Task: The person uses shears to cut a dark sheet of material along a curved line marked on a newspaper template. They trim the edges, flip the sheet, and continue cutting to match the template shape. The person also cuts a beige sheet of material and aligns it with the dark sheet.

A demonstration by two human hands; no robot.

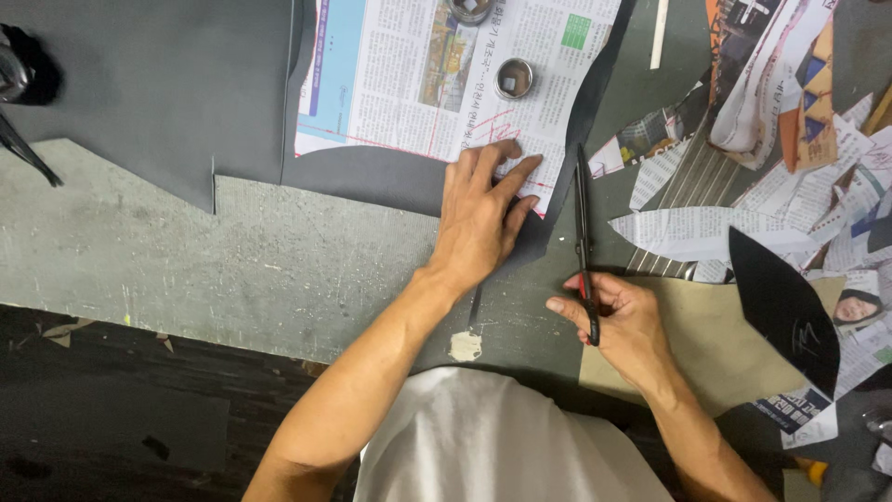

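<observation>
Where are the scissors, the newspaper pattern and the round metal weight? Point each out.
scissors [583,218], head view, on the dark blades above the right hand.
newspaper pattern [390,84], head view, on its printed middle.
round metal weight [514,78], head view, on its rim, resting on the newspaper.

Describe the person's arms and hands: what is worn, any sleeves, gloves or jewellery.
Both arms are bare from the elbow down. The left hand and right hand wear no gloves, and no rings or watch show. A white shirt covers the torso; no sleeves are visible.

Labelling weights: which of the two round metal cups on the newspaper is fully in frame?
The lower metal cup, nearer the left hand. The other cup is cut off by the top edge.
</observation>
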